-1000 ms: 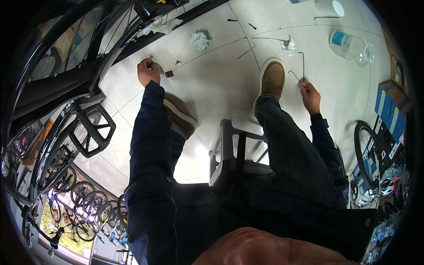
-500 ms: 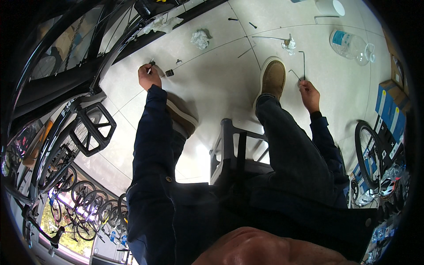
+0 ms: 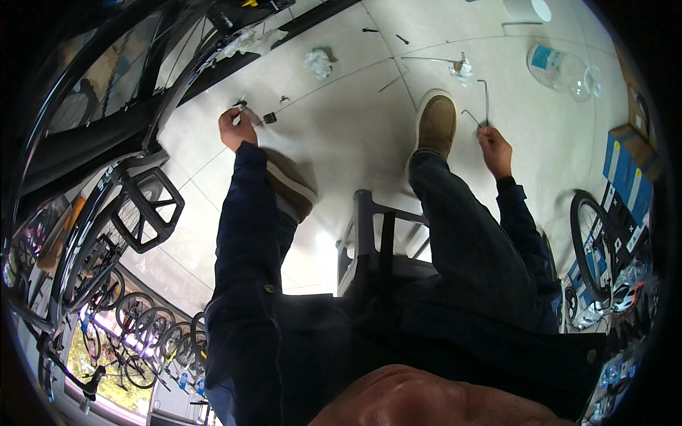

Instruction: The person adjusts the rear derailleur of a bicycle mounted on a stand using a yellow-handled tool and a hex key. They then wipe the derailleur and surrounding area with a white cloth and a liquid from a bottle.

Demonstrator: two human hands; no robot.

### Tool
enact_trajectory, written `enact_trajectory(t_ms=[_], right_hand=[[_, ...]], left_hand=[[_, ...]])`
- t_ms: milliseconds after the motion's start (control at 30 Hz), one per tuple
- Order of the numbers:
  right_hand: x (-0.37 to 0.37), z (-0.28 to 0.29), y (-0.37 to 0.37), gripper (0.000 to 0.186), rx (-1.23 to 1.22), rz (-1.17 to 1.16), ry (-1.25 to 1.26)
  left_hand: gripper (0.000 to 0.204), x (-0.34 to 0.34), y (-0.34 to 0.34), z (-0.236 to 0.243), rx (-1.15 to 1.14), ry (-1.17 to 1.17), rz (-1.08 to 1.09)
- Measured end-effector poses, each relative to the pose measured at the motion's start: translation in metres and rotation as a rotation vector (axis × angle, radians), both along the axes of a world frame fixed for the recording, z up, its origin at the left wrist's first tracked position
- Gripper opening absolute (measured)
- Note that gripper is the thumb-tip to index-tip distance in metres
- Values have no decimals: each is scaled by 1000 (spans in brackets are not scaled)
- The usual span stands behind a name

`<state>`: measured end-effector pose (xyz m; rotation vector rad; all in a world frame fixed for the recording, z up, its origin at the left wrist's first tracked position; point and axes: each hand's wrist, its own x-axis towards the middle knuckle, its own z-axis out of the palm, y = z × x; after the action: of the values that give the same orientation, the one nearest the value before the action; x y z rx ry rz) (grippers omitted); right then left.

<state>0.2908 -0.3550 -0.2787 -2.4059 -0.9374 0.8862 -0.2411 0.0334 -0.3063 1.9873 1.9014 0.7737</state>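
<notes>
My left hand is at the upper left of the tiled floor, fingers closed on a small dark part with a light tip, too small to name. Just right of it lies a small black block, with a tiny metal piece above it. My right hand, beside my right shoe, pinches the lower end of a long L-shaped hex key. A shorter hex key slants toward the same fingertips; whether I grip it too, I cannot tell.
A black bicycle with pedal fills the left side. Crumpled tissues, bolts, more hex keys and a plastic jug lie ahead. A dark stool is beneath me; a wheel and boxes line the right.
My left hand has shifted slightly down and back from where it was a second ago, still closed on the small part. My right hand has moved slightly up with the hex key.
</notes>
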Motion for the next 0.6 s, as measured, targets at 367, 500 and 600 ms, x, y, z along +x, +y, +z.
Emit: enact_trajectory(t_ms=[367, 500, 600], right_hand=[[3, 10, 67, 26, 232, -23, -87], [-1, 14, 117, 27, 350, 71, -241], [-1, 8, 144, 24, 345, 159, -377]], left_hand=[[25, 86, -70, 59, -135, -549, -41], [37, 151, -108, 76, -487, -845, -39], [62, 197, -133, 101, -870, -1124, 24]])
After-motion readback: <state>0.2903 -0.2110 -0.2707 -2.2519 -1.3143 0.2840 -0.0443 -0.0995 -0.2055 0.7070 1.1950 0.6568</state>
